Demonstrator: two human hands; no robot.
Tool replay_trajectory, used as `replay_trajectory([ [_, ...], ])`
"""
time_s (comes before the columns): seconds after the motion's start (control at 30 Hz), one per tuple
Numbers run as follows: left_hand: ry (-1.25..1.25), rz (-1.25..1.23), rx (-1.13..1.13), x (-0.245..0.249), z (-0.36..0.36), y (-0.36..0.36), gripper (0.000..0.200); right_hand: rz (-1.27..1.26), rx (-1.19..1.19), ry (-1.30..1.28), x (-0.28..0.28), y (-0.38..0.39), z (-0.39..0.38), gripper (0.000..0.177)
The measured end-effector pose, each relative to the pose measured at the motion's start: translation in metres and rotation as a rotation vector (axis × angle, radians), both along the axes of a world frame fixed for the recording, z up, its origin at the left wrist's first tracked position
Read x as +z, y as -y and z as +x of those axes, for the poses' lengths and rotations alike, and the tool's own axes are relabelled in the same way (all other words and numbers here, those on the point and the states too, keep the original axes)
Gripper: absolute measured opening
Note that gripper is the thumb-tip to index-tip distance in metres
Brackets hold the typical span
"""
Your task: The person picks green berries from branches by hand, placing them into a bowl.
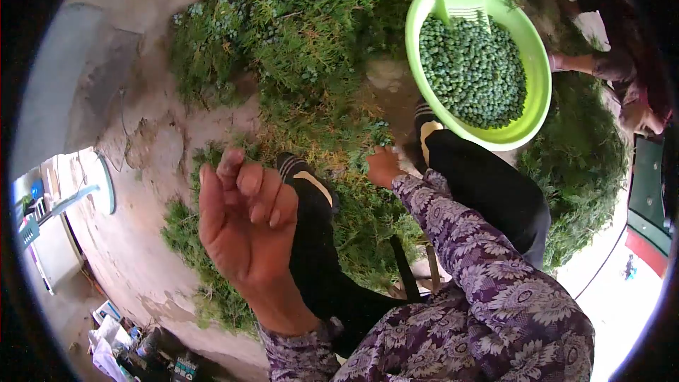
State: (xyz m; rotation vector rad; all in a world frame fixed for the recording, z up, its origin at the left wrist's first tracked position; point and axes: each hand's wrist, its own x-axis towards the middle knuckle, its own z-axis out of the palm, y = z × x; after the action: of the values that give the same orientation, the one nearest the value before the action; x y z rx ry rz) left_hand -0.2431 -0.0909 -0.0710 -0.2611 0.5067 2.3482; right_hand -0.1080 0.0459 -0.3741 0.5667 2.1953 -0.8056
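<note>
So this is outdoors on a bare concrete floor [134, 240], most of it buried under cut green branches [297, 35]. Closest to the camera is the left hand [244, 223], raised with its fingers half-curled in toward the palm. I can't tell if anything's cupped in there. Just past it are a black trouser leg and a striped shoe [300, 173]. Further out and off to its right, the right hand [384, 167] is down in the branches with its fingertips lost in the greenery, so I can't say whether it's pinching a sprig or just touching. Beyond that hand sits a lime green basin [541, 99] full of blue-green berries [470, 71], and another person's arm [576, 64] is on its far side.

My worry: the basin looks perched on the springy pile, tilted. A tug on the branches near it, or a knock from a foot, could tip it and scatter the berries into the greenery.
</note>
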Motion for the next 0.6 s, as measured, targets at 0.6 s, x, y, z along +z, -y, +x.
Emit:
replay_trajectory([
  [0.6, -0.159, -0.173, 0.187, 0.003, -0.014, 0.027, 0.026, 0.059, 0.510, -0.514, 0.013, -0.061, -0.077, 0.023],
])
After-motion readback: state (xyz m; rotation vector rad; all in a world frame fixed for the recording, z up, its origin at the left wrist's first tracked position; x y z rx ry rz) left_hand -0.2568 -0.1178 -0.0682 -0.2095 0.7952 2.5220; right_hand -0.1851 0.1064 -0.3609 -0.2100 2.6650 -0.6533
